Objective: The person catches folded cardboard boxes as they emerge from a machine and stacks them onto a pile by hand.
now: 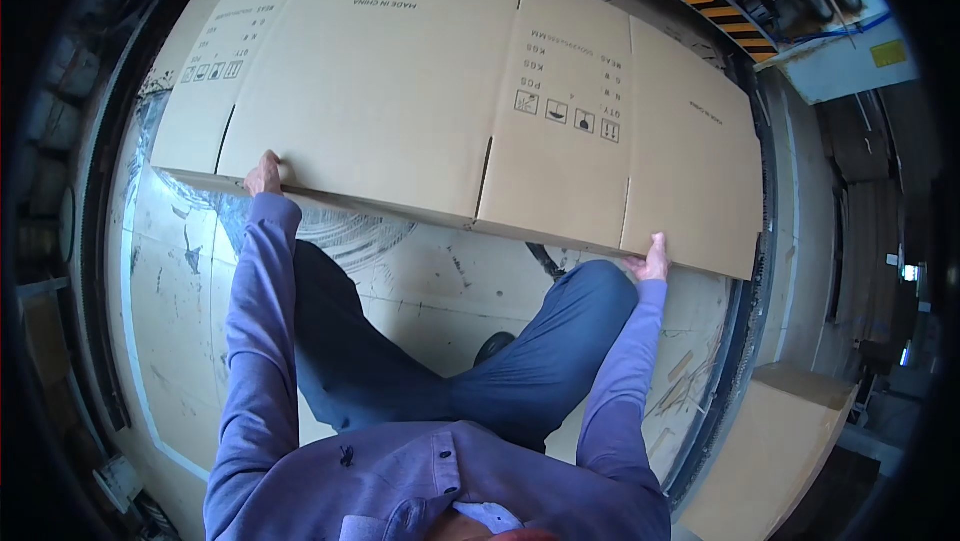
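Both hands, left hand (263,174) and right hand (653,258), fingers pinching the flattened cardboard box's (440,91) near edge; could sag and crease mid-span.

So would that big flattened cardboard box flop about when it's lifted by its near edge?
Probably somewhat: the flattened cardboard box is wide, thin and creased into panels, so it may bend at the folds. It looks light for its size. The left hand and right hand grip far apart, which should steady it.

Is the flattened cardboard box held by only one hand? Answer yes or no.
No: the left hand and the right hand both grip the near edge of the flattened cardboard box.
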### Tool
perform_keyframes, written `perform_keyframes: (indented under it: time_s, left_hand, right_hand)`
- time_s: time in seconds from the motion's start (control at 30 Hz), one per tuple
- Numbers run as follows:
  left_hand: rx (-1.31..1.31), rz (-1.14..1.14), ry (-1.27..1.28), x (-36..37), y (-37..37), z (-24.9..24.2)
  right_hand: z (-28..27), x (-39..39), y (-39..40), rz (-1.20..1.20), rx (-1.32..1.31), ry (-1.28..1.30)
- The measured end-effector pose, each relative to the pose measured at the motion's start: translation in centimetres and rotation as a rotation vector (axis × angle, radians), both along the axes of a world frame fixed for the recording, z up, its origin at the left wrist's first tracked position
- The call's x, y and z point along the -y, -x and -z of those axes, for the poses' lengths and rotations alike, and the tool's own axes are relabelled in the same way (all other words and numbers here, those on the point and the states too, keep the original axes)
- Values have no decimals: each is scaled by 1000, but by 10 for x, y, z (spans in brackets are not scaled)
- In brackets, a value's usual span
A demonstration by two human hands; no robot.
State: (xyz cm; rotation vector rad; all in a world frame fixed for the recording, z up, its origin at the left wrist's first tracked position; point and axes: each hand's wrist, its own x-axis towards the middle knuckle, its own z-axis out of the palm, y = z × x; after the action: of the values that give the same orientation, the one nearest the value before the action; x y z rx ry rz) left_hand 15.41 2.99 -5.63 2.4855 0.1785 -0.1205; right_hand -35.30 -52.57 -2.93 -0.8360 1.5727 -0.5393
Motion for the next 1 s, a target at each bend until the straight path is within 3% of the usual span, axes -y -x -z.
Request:
perform_keyframes:
  time_s: [0.13, 0.23, 0.33, 0.43, 0.5, 0.6, 0.73, 0.83, 0.9, 0.97, 1.0]
  left_hand:
    - [-131, -180, 156, 5, -1, -2]
    - [-124, -55, 60, -3, -11, 9]
    - [-93, -137, 41, -4, -20, 26]
    - [-156, -223, 171, 21, 9, -30]
    - [-185, -286, 285, 25, 19, -44]
    - [-101, -315, 365, 7, 4, -14]
    - [-29, -753, 835, 2, -10, -7]
    - [-22, -910, 940, 28, 26, -71]
    - [-84, -951, 995, 39, 44, -104]
    - [-145, -897, 944, 31, 44, -96]
    - [-169, -823, 868, 17, 31, -72]
  right_hand:
    - [8, -2, 1, 113, 22, 18]
    - [16, -2, 6, 100, 37, 59]
    - [56, 14, 22, 83, -296, 455]
    - [15, -9, 4, 68, -443, 619]
    - [7, -13, 5, 71, -374, 551]
    - [11, -11, 7, 23, -370, 550]
    - [15, -2, 8, 116, -408, 570]
    - [-58, -42, -18, 274, -96, 386]
    - [-40, -29, -8, 344, -12, 267]
    - [-26, -29, 8, 322, 156, 190]
    - [-19, -28, 3, 324, -39, 236]
